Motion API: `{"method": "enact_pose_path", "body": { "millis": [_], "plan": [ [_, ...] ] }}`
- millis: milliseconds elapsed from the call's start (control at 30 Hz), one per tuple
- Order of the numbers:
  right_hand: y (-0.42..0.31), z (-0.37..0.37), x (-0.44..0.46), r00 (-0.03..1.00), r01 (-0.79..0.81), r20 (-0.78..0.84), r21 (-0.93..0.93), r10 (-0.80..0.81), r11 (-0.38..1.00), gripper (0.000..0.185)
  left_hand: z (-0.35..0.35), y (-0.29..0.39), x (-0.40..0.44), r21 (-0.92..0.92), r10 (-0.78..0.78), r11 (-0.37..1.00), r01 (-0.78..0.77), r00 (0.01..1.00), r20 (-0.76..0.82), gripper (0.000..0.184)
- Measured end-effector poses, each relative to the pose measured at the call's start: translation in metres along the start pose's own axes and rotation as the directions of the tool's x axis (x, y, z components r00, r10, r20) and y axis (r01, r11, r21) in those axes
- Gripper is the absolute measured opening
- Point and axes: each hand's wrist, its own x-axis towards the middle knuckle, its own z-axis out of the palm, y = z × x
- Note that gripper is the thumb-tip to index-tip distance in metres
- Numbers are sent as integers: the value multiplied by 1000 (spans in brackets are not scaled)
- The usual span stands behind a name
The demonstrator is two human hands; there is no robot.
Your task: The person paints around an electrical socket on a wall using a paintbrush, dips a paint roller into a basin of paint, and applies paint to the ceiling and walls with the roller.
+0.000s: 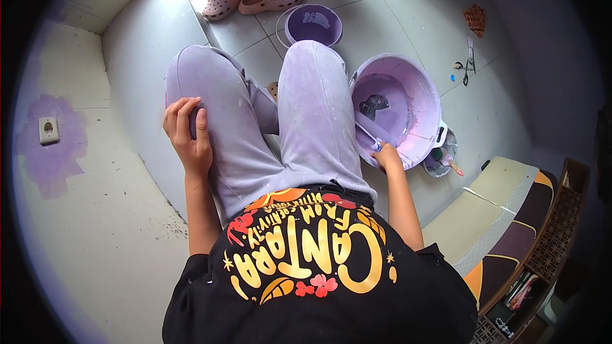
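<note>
Lilac-coated paint roller (375,129) was clasped by right hand (386,155) in paint-smeared bucket (428,99) | left hand (191,143) was laid loosely on thigh (239,140) | grey floor (382,22) was tiled, wall (89,204) lilac-patched

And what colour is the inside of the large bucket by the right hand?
The large bucket is light purple inside; the head view shows it.

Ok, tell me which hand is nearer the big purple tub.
Right. The right hand is at the near rim of the purple tub, gripping what looks like a roller; the left hand rests on the left leg, beyond the right leg.
</note>
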Motion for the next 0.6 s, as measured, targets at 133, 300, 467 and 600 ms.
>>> {"method": "enact_pose_path", "body": {
  "millis": [133, 300, 467, 600],
  "plan": [
    [25, 17, 23, 978, 161, -128, -32, -164, 986, 75, -2, -1, -2, -63, -29, 998, 25, 998, -64, 18],
    [113, 50, 68, 973, 148, -228, 471, -42, 870, 49, -13, -36, -29, -394, -441, 865, 310, 844, -304, 19],
    [62, -26, -54, 996, -83, 82, 994, 22, 75, 22, 23, -145, -146, 168, -552, 663, 730, 628, -548, 30],
    [34, -35, -102, 983, -182, 181, 973, -22, -145, 20, 90, -191, -208, 378, -668, 245, 893, 438, -602, 49]
  ]
}}
